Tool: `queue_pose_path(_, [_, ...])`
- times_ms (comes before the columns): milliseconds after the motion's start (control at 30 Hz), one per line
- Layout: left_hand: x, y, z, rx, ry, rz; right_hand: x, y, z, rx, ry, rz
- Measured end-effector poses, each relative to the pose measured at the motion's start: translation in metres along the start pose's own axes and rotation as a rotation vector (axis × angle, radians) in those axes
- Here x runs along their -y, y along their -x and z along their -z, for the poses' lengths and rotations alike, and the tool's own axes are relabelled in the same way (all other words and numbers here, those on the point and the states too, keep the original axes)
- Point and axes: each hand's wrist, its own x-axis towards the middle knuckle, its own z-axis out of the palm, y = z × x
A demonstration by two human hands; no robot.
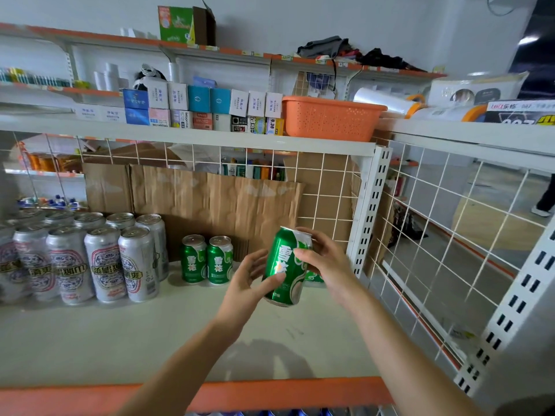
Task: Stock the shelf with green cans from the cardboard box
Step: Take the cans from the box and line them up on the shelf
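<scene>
Left hand (pixel 252 280) and right hand (pixel 327 262) together grip a tilted green can (pixel 285 265); at its 4 o'clock, a second can (pixel 313 279) sits mostly hidden behind the right wrist.

green can (pixel 285 267): glossy metal | shelf (pixel 150 334): smooth matt | backing cardboard (pixel 210 193): creased, matt

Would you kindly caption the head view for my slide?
A tilted green can, held by left hand and right hand above the shelf.
</scene>
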Motion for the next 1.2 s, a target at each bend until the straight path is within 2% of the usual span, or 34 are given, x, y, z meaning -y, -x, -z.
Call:
queue_pose_path(200, [0.005, 0.006, 0.003, 0.166, 0.047, 0.142, 0.006, -0.003, 0.009, 0.125, 0.000, 0.003])
queue_pose_path(367, [0.000, 0.007, -0.003, 0.169, -0.016, 0.078, 0.002, -0.005, 0.010, 0.197, -0.026, -0.002])
queue_pose_path(533, [0.013, -0.001, 0.004, 0.123, -0.087, 0.072, -0.013, -0.001, 0.010, 0.179, -0.021, -0.036])
queue_pose_path(733, [0.046, -0.005, 0.029, 0.065, -0.141, 0.146, -0.048, 0.022, 0.018, 0.163, 0.442, -0.184])
queue_pose_path(800, [0.058, -0.006, 0.038, 0.055, -0.194, 0.185, -0.064, 0.031, 0.022, 0.158, 0.705, -0.240])
queue_pose_path(867, [0.069, -0.006, 0.048, 0.057, -0.260, 0.225, -0.084, 0.037, 0.026, 0.178, 1.067, -0.211])
queue_pose_path(933, [0.078, -0.004, 0.054, 0.054, -0.313, 0.252, -0.104, 0.042, 0.024, 0.202, 1.267, -0.153])
queue_pose_path(1200, [0.105, -0.007, 0.056, 0.037, -0.413, 0.210, -0.135, 0.059, 0.008, 0.215, 1.365, -0.164])
